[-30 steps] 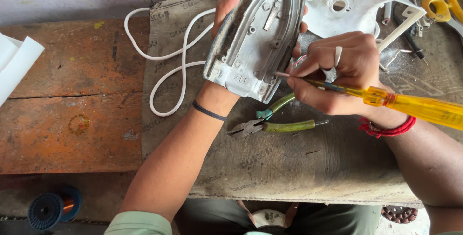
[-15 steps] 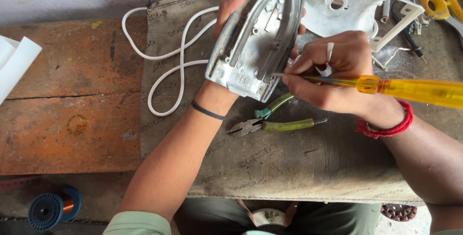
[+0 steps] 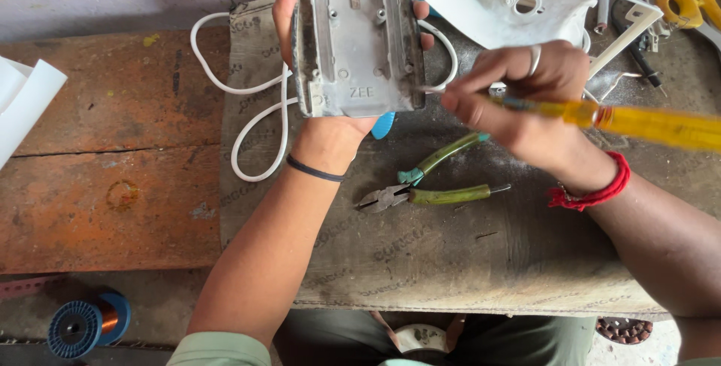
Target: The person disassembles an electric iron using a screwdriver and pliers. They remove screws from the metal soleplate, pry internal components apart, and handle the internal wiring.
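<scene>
Holding up a bare iron soleplate (image 3: 359, 35) in my left hand (image 3: 330, 129) with a yellow-handled screwdriver (image 3: 638, 122) in my right hand (image 3: 526, 103).

Left fingers are wrapped round the grey metal plate from behind, keeping it upright above the workbench (image 3: 451, 261). Right fingers are closed tight on the screwdriver, tip just at the plate's lower right edge. Green-handled pliers (image 3: 428, 189) lie on the bench below, white cord (image 3: 255, 122) loops behind my left wrist, white plastic iron cover (image 3: 526, 1) sits top right.
</scene>
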